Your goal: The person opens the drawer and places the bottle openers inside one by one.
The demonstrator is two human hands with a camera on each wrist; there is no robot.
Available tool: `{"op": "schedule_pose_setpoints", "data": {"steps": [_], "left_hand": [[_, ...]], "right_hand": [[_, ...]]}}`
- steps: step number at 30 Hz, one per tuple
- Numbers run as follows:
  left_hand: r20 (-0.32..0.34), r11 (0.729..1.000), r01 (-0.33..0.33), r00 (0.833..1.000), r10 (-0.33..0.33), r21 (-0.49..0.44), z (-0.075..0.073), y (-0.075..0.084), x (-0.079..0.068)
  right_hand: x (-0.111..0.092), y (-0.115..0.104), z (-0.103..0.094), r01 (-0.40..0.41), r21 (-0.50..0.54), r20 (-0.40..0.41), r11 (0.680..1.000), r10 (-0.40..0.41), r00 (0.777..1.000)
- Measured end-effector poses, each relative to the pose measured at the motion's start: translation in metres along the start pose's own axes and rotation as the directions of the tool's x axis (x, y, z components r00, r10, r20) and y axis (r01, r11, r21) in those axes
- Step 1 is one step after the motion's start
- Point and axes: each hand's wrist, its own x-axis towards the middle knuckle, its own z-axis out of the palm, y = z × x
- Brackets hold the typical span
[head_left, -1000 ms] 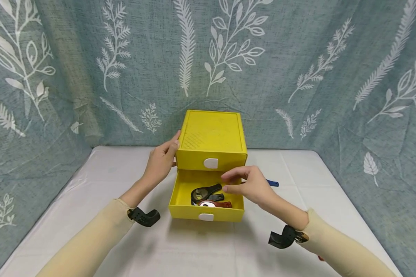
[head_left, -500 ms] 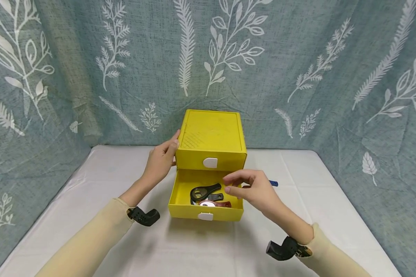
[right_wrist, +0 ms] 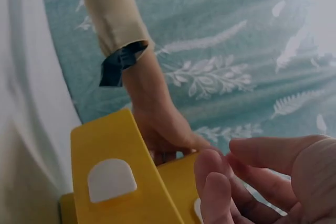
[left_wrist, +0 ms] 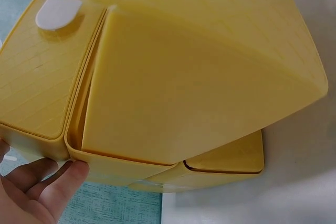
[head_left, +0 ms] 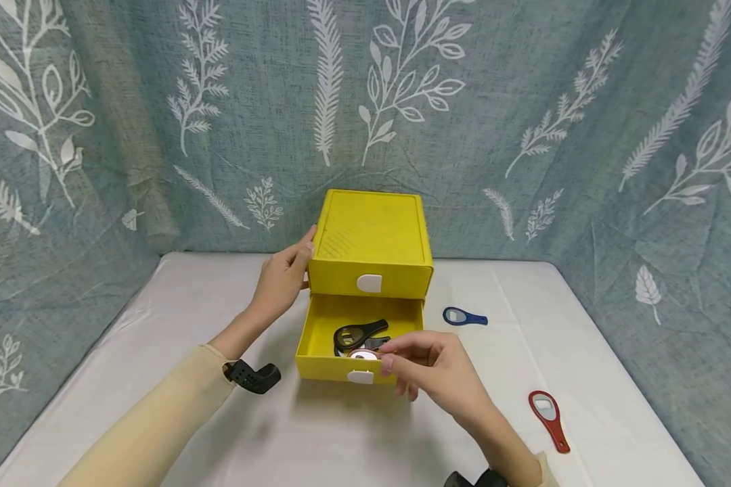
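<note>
A yellow two-drawer box (head_left: 374, 226) stands on the table, its lower drawer (head_left: 307, 343) pulled out. My left hand (head_left: 280, 281) holds the box's left side; in the left wrist view its fingers (left_wrist: 68, 179) touch a yellow edge. My right hand (head_left: 441, 372) is over the lower drawer's front right corner, thumb and index finger bent toward each other at a red bottle opener (head_left: 371, 352). Its handle is hidden by the hand, and I cannot tell whether the fingertips pinch it. A black bottle opener (head_left: 374, 327) lies behind, overlapping another dark-handled one (head_left: 375, 343).
A blue bottle opener (head_left: 472, 318) lies right of the box. Another red bottle opener (head_left: 552, 426) rests on the white table (head_left: 493, 352) at the near right. The upper drawer (head_left: 335, 279) is closed. A patterned curtain (head_left: 457, 149) hangs close behind the box.
My right hand has come nearer and lower, from above the drawer's right side to its front corner, uncovering the blue and far-right red openers. The left hand keeps its place.
</note>
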Motion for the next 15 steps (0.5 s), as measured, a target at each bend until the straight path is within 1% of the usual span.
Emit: {"op": "schedule_pose_setpoints", "data": {"steps": [2,5,9,12,15], "left_hand": [[-0.002,1.0,0.0,1.0,0.0,0.001,0.0,0.0,0.0],[-0.001,1.0,0.0,1.0,0.0,-0.007,0.0,-0.001,0.0],[0.004,1.0,0.0,1.0,0.0,-0.019,0.0,0.0,-0.001],[0.003,1.0,-0.002,1.0,0.002,-0.017,0.0,0.001,-0.002],[0.001,1.0,0.0,1.0,0.0,-0.01,0.0,0.002,-0.002]], "right_hand": [[0.0,0.003,0.001,-0.01,0.024,-0.008,1.0,0.011,1.0],[-0.001,0.009,0.004,-0.049,0.043,-0.022,0.998,0.05,0.999],[-0.002,0.018,0.009,-0.1,0.046,-0.005,0.994,0.101,0.995],[-0.002,0.021,0.013,-0.123,0.021,0.002,0.992,0.123,0.992],[-0.003,0.022,0.016,-0.133,-0.031,-0.022,0.991,0.132,0.991]]}}
